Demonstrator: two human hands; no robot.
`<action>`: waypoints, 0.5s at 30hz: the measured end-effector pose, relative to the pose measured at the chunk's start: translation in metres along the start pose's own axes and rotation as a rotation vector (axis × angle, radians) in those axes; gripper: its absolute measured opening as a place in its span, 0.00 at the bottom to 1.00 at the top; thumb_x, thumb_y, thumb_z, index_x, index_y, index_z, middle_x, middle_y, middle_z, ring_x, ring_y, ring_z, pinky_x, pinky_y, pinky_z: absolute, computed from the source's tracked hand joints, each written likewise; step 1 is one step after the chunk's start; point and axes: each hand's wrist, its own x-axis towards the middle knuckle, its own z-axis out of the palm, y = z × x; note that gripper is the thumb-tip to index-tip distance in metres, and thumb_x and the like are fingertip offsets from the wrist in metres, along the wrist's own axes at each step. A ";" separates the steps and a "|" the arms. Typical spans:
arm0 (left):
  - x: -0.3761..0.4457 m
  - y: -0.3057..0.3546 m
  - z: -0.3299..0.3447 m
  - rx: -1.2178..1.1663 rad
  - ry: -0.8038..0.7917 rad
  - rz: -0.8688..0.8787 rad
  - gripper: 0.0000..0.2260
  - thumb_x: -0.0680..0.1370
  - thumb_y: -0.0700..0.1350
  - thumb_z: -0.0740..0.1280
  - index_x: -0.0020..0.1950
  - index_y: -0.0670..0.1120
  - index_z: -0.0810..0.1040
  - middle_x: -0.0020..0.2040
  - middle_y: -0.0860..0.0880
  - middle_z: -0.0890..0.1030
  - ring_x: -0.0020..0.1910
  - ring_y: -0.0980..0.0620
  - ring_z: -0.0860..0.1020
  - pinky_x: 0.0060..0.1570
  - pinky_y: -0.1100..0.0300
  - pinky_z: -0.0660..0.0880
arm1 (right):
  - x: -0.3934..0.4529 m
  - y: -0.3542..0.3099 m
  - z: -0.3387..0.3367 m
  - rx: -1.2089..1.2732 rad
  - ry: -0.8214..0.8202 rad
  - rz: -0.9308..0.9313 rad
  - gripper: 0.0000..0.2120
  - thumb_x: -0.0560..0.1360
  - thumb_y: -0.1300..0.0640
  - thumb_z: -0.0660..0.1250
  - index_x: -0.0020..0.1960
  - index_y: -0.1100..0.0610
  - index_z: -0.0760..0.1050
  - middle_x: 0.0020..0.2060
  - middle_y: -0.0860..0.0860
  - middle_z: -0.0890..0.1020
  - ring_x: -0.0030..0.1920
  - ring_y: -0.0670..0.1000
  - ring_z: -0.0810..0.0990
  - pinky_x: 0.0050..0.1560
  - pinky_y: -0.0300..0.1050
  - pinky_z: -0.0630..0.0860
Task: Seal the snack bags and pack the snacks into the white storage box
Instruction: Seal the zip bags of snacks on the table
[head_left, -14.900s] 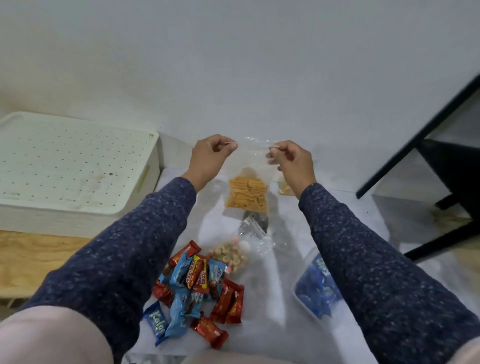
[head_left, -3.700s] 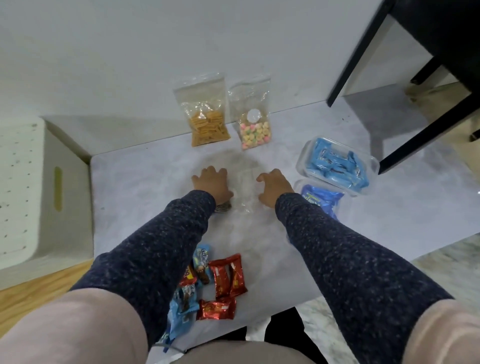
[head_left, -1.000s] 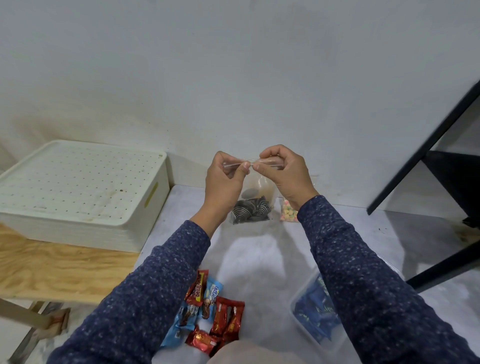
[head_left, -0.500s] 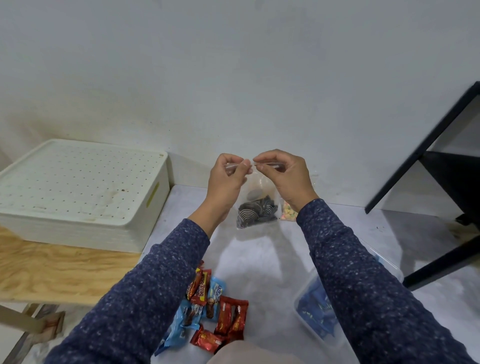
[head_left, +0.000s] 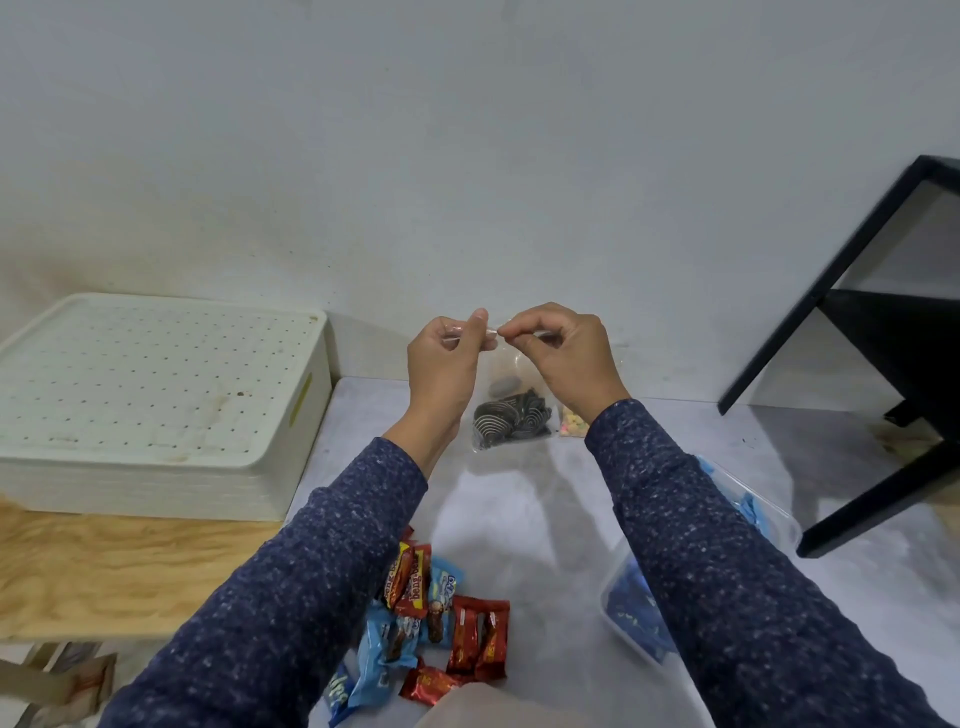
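Observation:
A clear zip bag of dark sandwich cookies (head_left: 511, 415) hangs above the grey table, held up by its top strip. My left hand (head_left: 444, 364) pinches the strip's left end and my right hand (head_left: 563, 356) pinches it just beside, fingertips nearly touching. The white storage box (head_left: 156, 400) stands at the left with its perforated lid on. Behind my right wrist a bag of pastel sweets (head_left: 571, 423) peeks out. Red and blue wrapped snacks (head_left: 441, 623) lie in a loose heap near the front.
Clear tubs of blue-wrapped snacks (head_left: 631, 618) sit at the right, mostly behind my right sleeve. A black table frame (head_left: 841, 332) rises at the far right. A wooden board (head_left: 104, 566) lies under the box. The wall stands close behind.
My hands have stayed on the cookie bag's top strip. The right fingers have slid left toward the left hand, and the bag hangs a little lower than a second ago.

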 end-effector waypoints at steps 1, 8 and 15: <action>0.000 0.000 -0.002 0.006 -0.024 0.008 0.10 0.76 0.47 0.69 0.39 0.46 0.72 0.36 0.49 0.82 0.36 0.59 0.81 0.42 0.64 0.72 | 0.000 0.000 0.001 0.003 0.012 0.009 0.08 0.73 0.66 0.69 0.42 0.55 0.83 0.39 0.44 0.81 0.45 0.46 0.80 0.51 0.43 0.77; 0.004 0.000 -0.017 0.030 -0.154 0.101 0.06 0.76 0.39 0.69 0.43 0.47 0.74 0.39 0.50 0.82 0.41 0.60 0.81 0.43 0.71 0.74 | -0.002 -0.003 0.012 -0.011 0.079 0.043 0.06 0.73 0.64 0.69 0.47 0.57 0.83 0.40 0.41 0.82 0.40 0.34 0.78 0.48 0.32 0.75; 0.010 0.005 -0.028 -0.017 -0.190 0.094 0.07 0.76 0.39 0.68 0.46 0.50 0.72 0.42 0.51 0.81 0.41 0.59 0.81 0.46 0.65 0.75 | -0.006 -0.010 0.021 -0.038 0.033 0.029 0.10 0.74 0.64 0.68 0.48 0.50 0.78 0.44 0.43 0.82 0.47 0.39 0.81 0.52 0.36 0.77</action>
